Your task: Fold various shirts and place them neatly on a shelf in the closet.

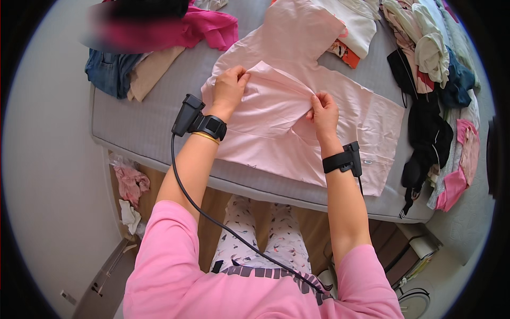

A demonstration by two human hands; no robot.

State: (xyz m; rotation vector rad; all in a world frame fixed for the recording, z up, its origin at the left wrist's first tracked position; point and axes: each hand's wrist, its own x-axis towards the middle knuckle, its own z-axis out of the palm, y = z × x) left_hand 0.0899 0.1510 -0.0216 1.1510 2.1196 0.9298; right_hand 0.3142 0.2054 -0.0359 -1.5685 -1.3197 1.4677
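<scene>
A pale pink cotton garment (pixel 271 107) is spread over the grey mattress (pixel 159 119) before me, its lower edge near the mattress's front edge. My left hand (pixel 231 85) pinches its fabric between thumb and fingers on the left. To the right, my right hand (pixel 323 111) pinches another part of the same fabric. Between the two hands a raised fold runs across the garment, with creases below it. Each wrist bears a black strapped device with a cable.
Jeans (pixel 107 71), a beige cloth (pixel 153 73) and magenta clothing (pixel 211 28) lie at the far left, partly behind a dark blur. White folded clothing (pixel 354 28) lies at the back. Several garments, including black clothing (pixel 426 135), line the right side. A pink cloth (pixel 131 185) is below the left edge.
</scene>
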